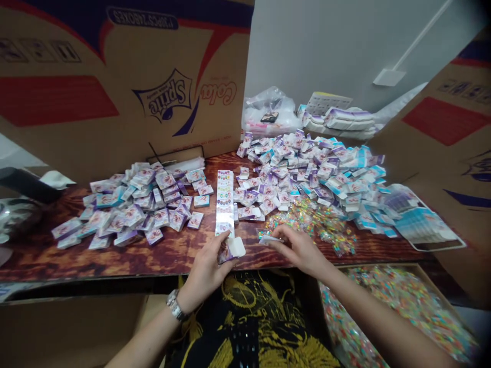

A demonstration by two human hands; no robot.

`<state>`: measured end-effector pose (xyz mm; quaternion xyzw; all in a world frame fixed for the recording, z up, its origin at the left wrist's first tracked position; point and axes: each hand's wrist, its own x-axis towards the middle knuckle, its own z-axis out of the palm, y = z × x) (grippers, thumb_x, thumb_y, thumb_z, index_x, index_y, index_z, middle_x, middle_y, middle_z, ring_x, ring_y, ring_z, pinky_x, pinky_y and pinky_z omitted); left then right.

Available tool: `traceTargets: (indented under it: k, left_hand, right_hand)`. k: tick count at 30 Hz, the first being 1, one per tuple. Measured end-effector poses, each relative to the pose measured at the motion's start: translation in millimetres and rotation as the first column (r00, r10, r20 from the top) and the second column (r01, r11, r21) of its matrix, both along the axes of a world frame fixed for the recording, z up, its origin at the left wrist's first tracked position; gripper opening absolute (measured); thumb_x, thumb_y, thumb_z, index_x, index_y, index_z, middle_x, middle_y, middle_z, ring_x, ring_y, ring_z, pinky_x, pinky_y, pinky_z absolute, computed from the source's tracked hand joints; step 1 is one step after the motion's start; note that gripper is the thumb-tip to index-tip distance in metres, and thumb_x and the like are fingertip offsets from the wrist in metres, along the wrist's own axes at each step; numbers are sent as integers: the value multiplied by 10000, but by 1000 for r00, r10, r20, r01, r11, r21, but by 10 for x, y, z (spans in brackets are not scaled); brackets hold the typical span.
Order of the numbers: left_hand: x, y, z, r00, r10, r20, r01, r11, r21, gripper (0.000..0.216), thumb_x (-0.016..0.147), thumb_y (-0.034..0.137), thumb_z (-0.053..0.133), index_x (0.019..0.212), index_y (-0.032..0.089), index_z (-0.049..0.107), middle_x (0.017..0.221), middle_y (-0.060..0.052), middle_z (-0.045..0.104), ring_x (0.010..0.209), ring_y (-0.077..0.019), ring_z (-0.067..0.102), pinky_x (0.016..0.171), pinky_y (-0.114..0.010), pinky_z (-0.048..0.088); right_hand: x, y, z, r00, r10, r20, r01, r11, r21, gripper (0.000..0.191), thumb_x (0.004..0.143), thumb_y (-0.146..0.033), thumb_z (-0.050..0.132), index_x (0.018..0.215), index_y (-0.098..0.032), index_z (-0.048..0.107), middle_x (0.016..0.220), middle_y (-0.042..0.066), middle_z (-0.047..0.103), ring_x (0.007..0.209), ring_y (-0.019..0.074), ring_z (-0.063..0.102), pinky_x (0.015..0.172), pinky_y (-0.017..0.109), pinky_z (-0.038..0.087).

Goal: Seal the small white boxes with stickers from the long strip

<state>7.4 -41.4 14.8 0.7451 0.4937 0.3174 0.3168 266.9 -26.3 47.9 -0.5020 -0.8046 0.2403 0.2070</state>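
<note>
My left hand (209, 268) is closed around a small cardboard box (232, 250), white and purple, whose white end flap stands out to the right. Just beyond it a strip of printed stickers (224, 197) lies lengthwise on the table, its near end by my left fingertips. To the right, my right hand (299, 248) pinches a small flat whitish piece (268, 238) between thumb and fingers; its exact kind is unclear. Past that hand lies a heap of small clear packets of colourful candy (314, 222). The inside of the small box is hidden from me.
Small closed boxes (141, 204) are piled on the left, more small boxes (307, 163) at the back right. Large cartons (126, 102) stand on both sides. Flattened boxes (425, 225) lie at the right edge. Below, an open carton (441, 286) holds many candy packets.
</note>
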Motion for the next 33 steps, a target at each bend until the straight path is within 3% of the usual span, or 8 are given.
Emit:
traceTargets:
  k: [2,4,9,15,20,23,27,33]
  left_hand:
    - [-2,7,-5,999,13,-43,-11,999,40,524,767,210,622,1253,207,425,1176,-101,574,1081,-239,543,910,-409,456]
    - [7,6,0,998,13,-59,-10,998,57,504,761,192,620,1231,202,439,1139,-99,592,1047,-235,560,888,-403,466]
    - [4,-15,71,998,9,-57,-5,998,62,496,753,147,599,1220,204,442,1148,-94,589,1036,-228,561,885,-393,462]
    - [-38,-12,209,997,-8,-73,8,1000,1,462,730,181,625,1171,191,490,1113,-96,618,1009,-242,586,870,-393,473]
    - [-25,-11,229,990,-5,-142,7,1000,11,491,706,140,614,1182,180,500,1095,-98,624,994,-248,587,864,-391,475]
    - [-22,-36,208,987,11,-161,-7,1000,30,480,712,130,601,1178,180,500,1082,-97,622,984,-245,583,852,-385,478]
    - [-25,-72,161,984,49,-173,-31,994,105,453,735,126,572,1173,196,484,1074,-86,610,971,-235,570,829,-376,483]
    - [39,-98,92,953,158,-260,-82,956,282,496,747,51,490,1226,167,431,1089,-108,586,983,-251,533,816,-383,480]
  right_hand:
    - [-128,13,214,996,0,-85,15,984,176,186,894,-276,506,1060,-193,510,950,48,651,831,152,610,716,257,465]
    - [-269,36,335,993,99,-63,-74,945,319,211,894,-234,504,1100,-190,522,994,53,655,892,150,609,768,262,466]
    - [-490,116,290,944,245,220,-325,799,506,180,906,-167,449,1013,-186,593,925,58,664,839,160,590,713,274,450]
    - [-507,174,305,784,436,443,-607,688,398,263,910,-177,415,1090,-282,576,998,59,659,855,182,589,696,321,458]
    - [-572,205,326,728,581,365,-686,626,371,271,899,-153,413,1070,-274,585,990,64,661,856,192,596,743,357,488]
    - [-618,208,252,757,594,272,-653,664,365,243,892,-150,439,1062,-243,586,971,79,654,869,196,590,783,364,490]
    - [-692,179,204,848,529,32,-515,809,282,245,853,-121,476,1067,-189,575,1057,104,598,994,201,541,856,357,467]
    - [-841,116,145,952,183,-247,-167,982,85,134,849,-126,482,921,-198,569,877,41,578,830,165,551,742,302,464]
